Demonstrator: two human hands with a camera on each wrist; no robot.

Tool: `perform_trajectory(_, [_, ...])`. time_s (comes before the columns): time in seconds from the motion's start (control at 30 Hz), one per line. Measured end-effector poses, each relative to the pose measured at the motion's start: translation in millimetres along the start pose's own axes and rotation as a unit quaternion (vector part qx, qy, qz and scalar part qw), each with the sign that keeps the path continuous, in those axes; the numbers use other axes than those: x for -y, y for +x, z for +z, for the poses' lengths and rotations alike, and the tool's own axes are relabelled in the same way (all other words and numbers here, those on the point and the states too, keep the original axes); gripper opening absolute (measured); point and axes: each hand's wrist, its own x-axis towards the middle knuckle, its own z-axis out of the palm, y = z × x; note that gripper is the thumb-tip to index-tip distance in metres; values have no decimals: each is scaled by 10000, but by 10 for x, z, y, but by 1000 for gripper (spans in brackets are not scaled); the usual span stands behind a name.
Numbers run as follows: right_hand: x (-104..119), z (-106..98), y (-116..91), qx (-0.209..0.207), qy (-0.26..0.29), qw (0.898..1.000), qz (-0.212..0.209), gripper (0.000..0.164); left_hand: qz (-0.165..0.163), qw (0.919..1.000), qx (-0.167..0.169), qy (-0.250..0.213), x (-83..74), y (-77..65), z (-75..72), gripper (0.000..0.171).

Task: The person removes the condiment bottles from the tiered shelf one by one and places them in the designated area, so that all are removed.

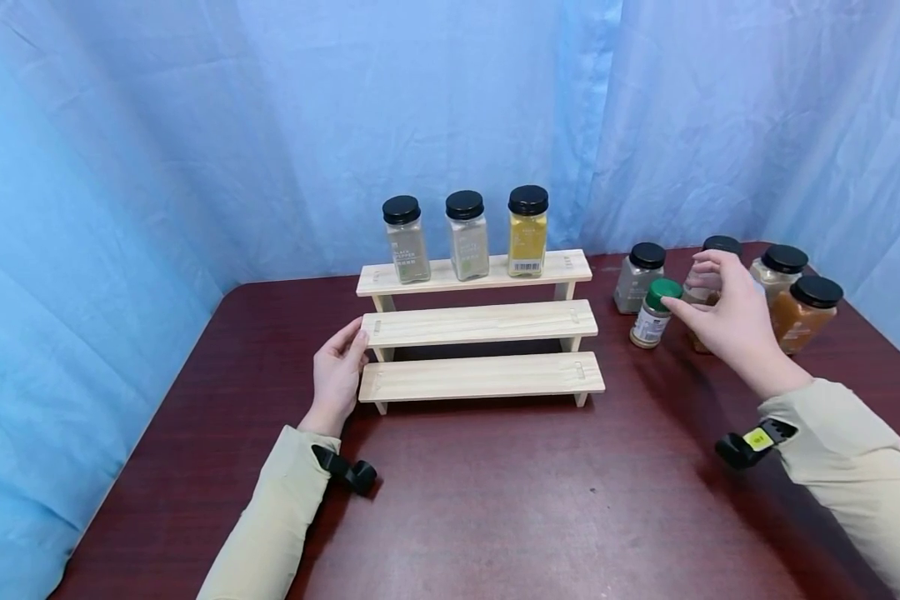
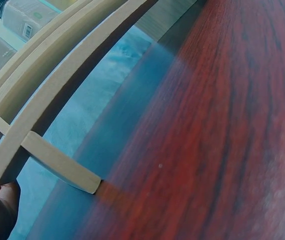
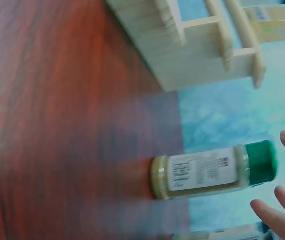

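Observation:
My left hand (image 1: 335, 371) holds the left end of the middle shelf of a three-tier wooden rack (image 1: 480, 325). In the left wrist view its fingers (image 2: 7, 197) curl at the end of a shelf. At the right, my right hand (image 1: 735, 321) hovers beside a small spice jar (image 1: 649, 323) with a green cap, thumb and fingers spread near the cap. The right wrist view shows a gap between the green cap (image 3: 261, 163) and the fingertips (image 3: 265, 209). That jar stands upright on the table with a white barcode label.
Three black-capped spice jars stand on the top shelf: a grey one (image 1: 408, 250), a pale one (image 1: 469, 248) and a yellow one (image 1: 527, 242). Several more, including a grey jar (image 1: 636, 283) and an orange-brown jar (image 1: 801, 321), cluster around the right hand. Blue curtains (image 1: 420, 100) border the dark red table (image 1: 495, 500).

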Motion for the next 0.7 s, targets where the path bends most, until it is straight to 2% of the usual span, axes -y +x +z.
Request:
perform_trajectory(0.1, [64,-31,-16,-74,138,9999,49,58,-3,10000,-12,-43,1,2,4,36])
perform_trajectory(0.23, [179,-14,-52,-202,371,9990,-125,53,-9,10000,-47,-46,-1,1,9,36])
perform_trajectory(0.5, [375,148,-130,-262,685,9963,-457,46,25,9999,-4,118,-8,-8,5,36])
perform_trajectory(0.7, [450,272,-142,-176,844,9954,-421,43,38,9999,37,129,-19,-12,5,36])
